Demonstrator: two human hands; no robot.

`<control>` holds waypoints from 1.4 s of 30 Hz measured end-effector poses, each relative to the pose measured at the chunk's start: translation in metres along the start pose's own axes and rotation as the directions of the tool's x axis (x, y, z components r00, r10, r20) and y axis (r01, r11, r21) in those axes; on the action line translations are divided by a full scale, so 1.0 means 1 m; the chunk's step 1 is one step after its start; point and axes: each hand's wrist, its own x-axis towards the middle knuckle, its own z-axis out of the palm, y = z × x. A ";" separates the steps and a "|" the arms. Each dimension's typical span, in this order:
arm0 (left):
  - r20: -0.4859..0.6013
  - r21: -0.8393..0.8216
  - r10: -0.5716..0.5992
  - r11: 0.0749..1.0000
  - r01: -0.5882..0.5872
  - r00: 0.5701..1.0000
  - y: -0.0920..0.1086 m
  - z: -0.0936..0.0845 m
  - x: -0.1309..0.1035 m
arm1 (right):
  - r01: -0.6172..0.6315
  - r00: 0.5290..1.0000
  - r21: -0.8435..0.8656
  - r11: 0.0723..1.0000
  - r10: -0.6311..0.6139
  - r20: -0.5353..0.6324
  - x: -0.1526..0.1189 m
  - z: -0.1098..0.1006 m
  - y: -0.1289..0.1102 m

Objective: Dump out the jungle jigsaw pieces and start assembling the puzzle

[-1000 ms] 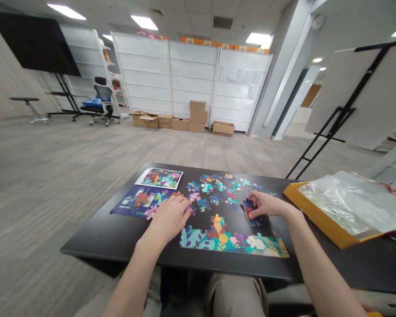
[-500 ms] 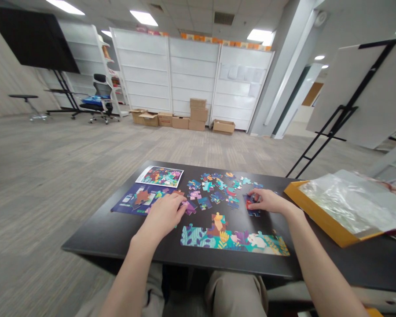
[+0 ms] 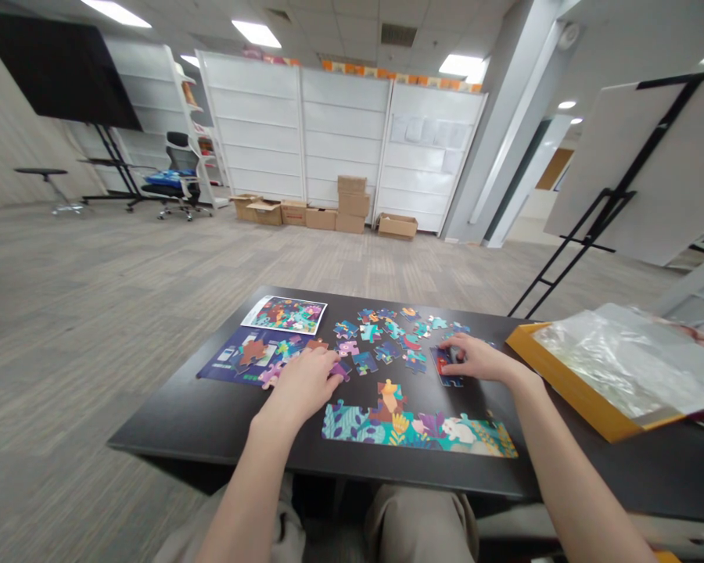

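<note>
My left hand (image 3: pixel 305 381) reaches over the loose pieces, thumb and fingers apart, its tips at a purple puzzle piece (image 3: pixel 341 370) that they partly cover. By its wrist side lies a pink puzzle piece (image 3: pixel 270 375). My right hand (image 3: pixel 476 360) has thumb and fingers closed about a dark blue and red puzzle piece (image 3: pixel 440 361) lying on the table; the fingers hide part of it. Between the hands several loose pieces (image 3: pixel 387 350) are spread. Nearer me lies a joined puzzle strip (image 3: pixel 419 430), with an orange and brown piece (image 3: pixel 390 397) attached along its upper edge.
A printed picture (image 3: pixel 287 314) and a purple sheet (image 3: pixel 220 363) with pieces on it lie at the table's left. On the right stands a yellow box (image 3: pixel 563 391) with clear plastic (image 3: pixel 598 367). The black table's front edge (image 3: pixel 240 460) is close to my legs.
My left hand has moved a little right, further over the purple piece, uncovering the pink piece on its left. My right hand has stayed nearly still at the dark blue and red piece.
</note>
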 end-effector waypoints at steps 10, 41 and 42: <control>0.023 0.029 0.013 0.999 -0.013 1.000 0.008 0.007 0.007 | -0.045 0.998 0.047 0.998 0.043 0.050 -0.005 -0.002 -0.004; 0.085 -0.017 -0.022 1.000 0.024 0.996 0.000 0.008 0.003 | -0.037 0.998 0.046 0.998 0.035 0.050 -0.006 -0.001 -0.003; 0.090 -0.022 -0.022 0.999 0.024 0.996 -0.001 0.008 0.003 | -0.034 0.998 0.042 0.999 0.032 0.046 -0.006 -0.001 -0.002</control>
